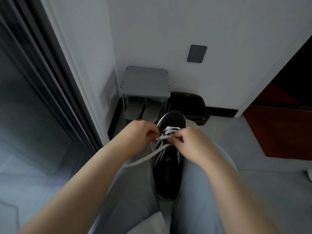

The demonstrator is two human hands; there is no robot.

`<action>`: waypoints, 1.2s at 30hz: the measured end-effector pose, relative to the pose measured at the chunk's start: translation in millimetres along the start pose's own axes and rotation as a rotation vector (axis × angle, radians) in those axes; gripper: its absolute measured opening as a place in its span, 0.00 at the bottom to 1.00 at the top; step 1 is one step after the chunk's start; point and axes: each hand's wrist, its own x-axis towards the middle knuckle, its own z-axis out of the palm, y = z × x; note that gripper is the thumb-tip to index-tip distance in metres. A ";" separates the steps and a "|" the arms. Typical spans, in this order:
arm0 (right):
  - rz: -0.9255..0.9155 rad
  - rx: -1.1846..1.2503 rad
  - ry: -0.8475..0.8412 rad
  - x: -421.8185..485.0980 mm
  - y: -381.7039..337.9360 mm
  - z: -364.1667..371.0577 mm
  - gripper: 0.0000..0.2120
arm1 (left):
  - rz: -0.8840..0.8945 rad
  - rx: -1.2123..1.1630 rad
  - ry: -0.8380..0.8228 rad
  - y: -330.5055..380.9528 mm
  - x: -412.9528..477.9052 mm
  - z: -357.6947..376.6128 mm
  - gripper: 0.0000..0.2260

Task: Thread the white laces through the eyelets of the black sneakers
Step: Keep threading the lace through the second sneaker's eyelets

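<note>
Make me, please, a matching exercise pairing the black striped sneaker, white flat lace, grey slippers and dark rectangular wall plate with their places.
1 black striped sneaker
2 white flat lace
3 grey slippers
4 dark rectangular wall plate

A under the grey stool
B on the white wall
C between the person's legs
D pinched by left hand and right hand

Pairs: 1-C, 2-D, 3-A, 4-B.

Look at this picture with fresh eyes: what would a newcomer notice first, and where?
Dead centre, a black sneaker with white side stripes lies between the person's knees. Over its eyelets, the left-hand grip and right-hand grip pinch a flat white lace, whose loose end trails over the left thigh. Behind, a small grey shoe rack holding grey slippers stands against the wall.
</note>
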 end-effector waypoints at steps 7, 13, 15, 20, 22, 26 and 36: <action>0.041 -0.219 0.077 2.3 -15.8 14.4 0.11 | -0.084 0.054 0.150 -1.0 -2.9 18.8 0.05; 0.170 0.206 0.009 9.8 -12.5 14.9 0.09 | -0.109 0.080 0.147 0.8 -1.8 20.4 0.07; 0.189 0.253 0.001 11.1 -13.2 17.1 0.09 | -0.106 0.081 0.148 0.1 -0.9 21.9 0.06; 0.246 0.376 0.024 13.9 -14.1 19.4 0.12 | -0.133 0.073 0.145 1.3 0.5 23.8 0.06; 0.256 0.395 0.030 12.3 -14.0 20.7 0.11 | -0.129 0.075 0.142 1.7 1.0 23.4 0.06; 0.263 0.427 -0.009 13.2 -13.7 18.9 0.11 | -0.105 0.106 0.116 3.4 2.6 23.0 0.07; 0.310 0.608 0.017 22.4 -13.0 34.2 0.13 | -0.083 0.141 0.031 1.3 11.7 18.0 0.08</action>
